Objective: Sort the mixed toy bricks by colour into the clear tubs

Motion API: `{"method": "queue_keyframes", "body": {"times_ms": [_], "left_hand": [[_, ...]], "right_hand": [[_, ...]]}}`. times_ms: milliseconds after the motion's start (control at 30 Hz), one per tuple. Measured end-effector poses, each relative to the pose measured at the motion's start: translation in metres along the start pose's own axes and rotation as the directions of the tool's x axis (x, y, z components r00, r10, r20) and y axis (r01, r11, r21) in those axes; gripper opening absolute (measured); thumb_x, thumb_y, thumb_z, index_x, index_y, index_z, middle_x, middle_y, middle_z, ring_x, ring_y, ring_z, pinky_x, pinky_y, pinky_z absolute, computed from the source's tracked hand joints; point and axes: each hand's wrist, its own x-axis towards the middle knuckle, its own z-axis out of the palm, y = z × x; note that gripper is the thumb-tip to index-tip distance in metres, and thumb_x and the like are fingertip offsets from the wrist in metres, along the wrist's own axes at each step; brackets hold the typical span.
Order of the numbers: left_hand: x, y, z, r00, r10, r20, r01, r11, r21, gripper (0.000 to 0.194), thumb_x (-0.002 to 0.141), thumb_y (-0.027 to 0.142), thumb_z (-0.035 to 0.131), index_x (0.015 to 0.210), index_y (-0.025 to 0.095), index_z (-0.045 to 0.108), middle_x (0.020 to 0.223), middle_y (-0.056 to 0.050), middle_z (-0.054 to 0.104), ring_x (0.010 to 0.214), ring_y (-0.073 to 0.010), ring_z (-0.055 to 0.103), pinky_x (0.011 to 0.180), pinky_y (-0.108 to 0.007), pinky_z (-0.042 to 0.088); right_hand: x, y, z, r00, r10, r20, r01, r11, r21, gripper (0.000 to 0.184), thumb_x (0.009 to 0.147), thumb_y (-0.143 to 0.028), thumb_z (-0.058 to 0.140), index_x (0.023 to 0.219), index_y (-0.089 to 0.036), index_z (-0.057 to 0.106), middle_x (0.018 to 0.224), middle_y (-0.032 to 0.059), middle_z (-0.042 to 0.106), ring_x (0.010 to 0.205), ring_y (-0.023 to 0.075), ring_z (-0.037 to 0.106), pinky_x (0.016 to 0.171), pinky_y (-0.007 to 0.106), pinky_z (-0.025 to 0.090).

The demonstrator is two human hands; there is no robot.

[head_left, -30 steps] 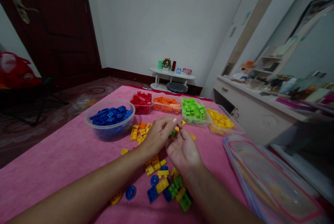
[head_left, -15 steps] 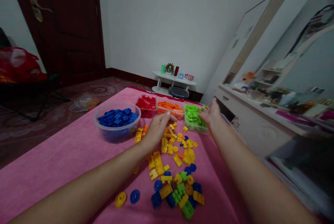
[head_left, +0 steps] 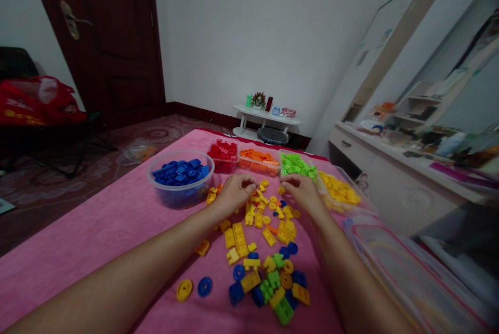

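Note:
My left hand (head_left: 235, 194) reaches over the left part of a pile of yellow toy bricks (head_left: 258, 204). Its thumb and fingertips are drawn together; what they hold, if anything, cannot be made out. My right hand (head_left: 302, 192) is on the other side of the pile, just in front of the box of green bricks (head_left: 298, 166). Its fingers are pinched on a small yellow brick (head_left: 281, 190). Nearer to me, a mixed cluster of green, blue and yellow bricks (head_left: 273, 284) lies between my forearms, with a yellow wheel (head_left: 184, 290) and a blue wheel (head_left: 205, 286) at its left.
A round tub of blue bricks (head_left: 181, 181) stands at left. Boxes of red bricks (head_left: 223, 153), orange bricks (head_left: 259, 159) and yellow bricks (head_left: 339, 189) line the pink cloth's (head_left: 117, 230) far and right sides. Clear lids or containers (head_left: 405, 266) lie at right.
My right hand has come back from the green box to the yellow pile, closing its fingers. My left hand has curled its fingers. The view has turned slightly, showing the yellow box.

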Motion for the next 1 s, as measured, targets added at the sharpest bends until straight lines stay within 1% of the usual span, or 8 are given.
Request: {"method": "queue_keyframes", "body": {"times_ms": [200, 333, 400, 500, 733, 800, 867, 1000], "left_hand": [[-0.004, -0.007, -0.003, 0.994, 0.093, 0.063, -0.106, 0.962, 0.252, 0.02, 0.074, 0.019, 0.057, 0.088, 0.021, 0.072, 0.083, -0.004, 0.069, 0.077, -0.0187, 0.06, 0.077, -0.028, 0.044], [-0.011, -0.007, -0.003, 0.973, 0.133, 0.189, -0.205, 0.875, 0.438, 0.041, 0.075, 0.03, 0.062, 0.115, 0.023, 0.065, 0.106, -0.008, 0.064, 0.095, -0.0235, 0.059, 0.087, -0.032, 0.042], [-0.014, -0.004, -0.002, 0.952, 0.104, 0.289, -0.245, 0.824, 0.511, 0.043, 0.075, 0.035, 0.063, 0.116, 0.024, 0.064, 0.11, -0.009, 0.062, 0.096, -0.0246, 0.059, 0.085, -0.032, 0.043], [-0.016, 0.0, -0.002, 0.928, 0.082, 0.364, -0.285, 0.787, 0.547, 0.031, 0.077, 0.036, 0.061, 0.104, 0.024, 0.069, 0.112, -0.008, 0.061, 0.097, -0.0241, 0.059, 0.082, -0.031, 0.043], [-0.02, 0.017, 0.006, 0.92, 0.151, 0.361, -0.331, 0.793, 0.512, 0.02, 0.075, 0.022, 0.06, 0.09, 0.022, 0.073, 0.099, -0.008, 0.066, 0.098, -0.024, 0.057, 0.088, -0.032, 0.041], [-0.028, 0.03, 0.014, 0.867, 0.199, 0.457, -0.398, 0.829, 0.394, 0.019, 0.078, 0.02, 0.056, 0.086, 0.022, 0.073, 0.091, -0.007, 0.068, 0.089, -0.0217, 0.06, 0.085, -0.03, 0.043], [-0.039, 0.044, 0.024, 0.765, 0.265, 0.588, -0.487, 0.834, 0.259, 0.023, 0.081, 0.016, 0.051, 0.089, 0.021, 0.072, 0.09, -0.006, 0.069, 0.086, -0.0195, 0.061, 0.082, -0.027, 0.044], [-0.054, 0.051, 0.044, 0.535, 0.39, 0.749, -0.712, 0.686, 0.151, 0.039, 0.078, 0.004, 0.047, 0.111, 0.018, 0.064, 0.112, -0.008, 0.065, 0.105, -0.0212, 0.055, 0.094, -0.03, 0.038]], "right_hand": [[-0.005, -0.014, -0.015, 0.986, -0.043, 0.161, 0.09, 0.95, -0.298, 0.015, 0.067, -0.014, 0.057, 0.076, -0.016, 0.069, 0.073, 0.003, 0.069, 0.068, 0.0151, 0.061, 0.063, 0.025, 0.045], [-0.012, -0.019, -0.018, 0.99, 0.068, 0.121, 0.035, 0.721, -0.692, 0.018, 0.069, -0.014, 0.059, 0.078, -0.022, 0.072, 0.077, 0.0038, 0.07, 0.071, 0.0167, 0.06, 0.058, 0.025, 0.037], [-0.013, -0.016, -0.016, 0.985, 0.103, 0.135, 0.029, 0.682, -0.731, 0.021, 0.069, -0.013, 0.06, 0.082, -0.022, 0.073, 0.08, 0.0039, 0.07, 0.073, 0.0165, 0.061, 0.057, 0.024, 0.034], [-0.015, -0.009, -0.008, 0.972, 0.113, 0.206, 0.069, 0.703, -0.708, 0.023, 0.068, -0.01, 0.06, 0.082, -0.023, 0.073, 0.08, 0.0014, 0.07, 0.071, 0.0137, 0.06, 0.056, 0.022, 0.033], [-0.019, -0.009, 0.005, 0.973, 0.127, 0.193, 0.055, 0.686, -0.725, 0.014, 0.068, -0.021, 0.063, 0.077, -0.022, 0.073, 0.074, 0.0029, 0.069, 0.066, 0.0141, 0.058, 0.053, 0.023, 0.029], [-0.019, -0.01, 0.004, 0.975, 0.134, 0.179, 0.04, 0.683, -0.729, 0.013, 0.067, -0.022, 0.064, 0.076, -0.021, 0.072, 0.074, 0.0037, 0.068, 0.065, 0.0143, 0.057, 0.052, 0.024, 0.029], [-0.018, -0.01, 0.003, 0.977, 0.136, 0.165, 0.027, 0.686, -0.727, 0.014, 0.066, -0.021, 0.064, 0.078, -0.02, 0.071, 0.075, 0.0034, 0.068, 0.064, 0.0136, 0.056, 0.052, 0.023, 0.029], [-0.018, -0.009, 0.005, 0.98, 0.128, 0.153, 0.019, 0.702, -0.712, 0.018, 0.064, -0.018, 0.063, 0.081, -0.021, 0.069, 0.075, 0.0012, 0.067, 0.063, 0.0118, 0.055, 0.052, 0.022, 0.028]]}}
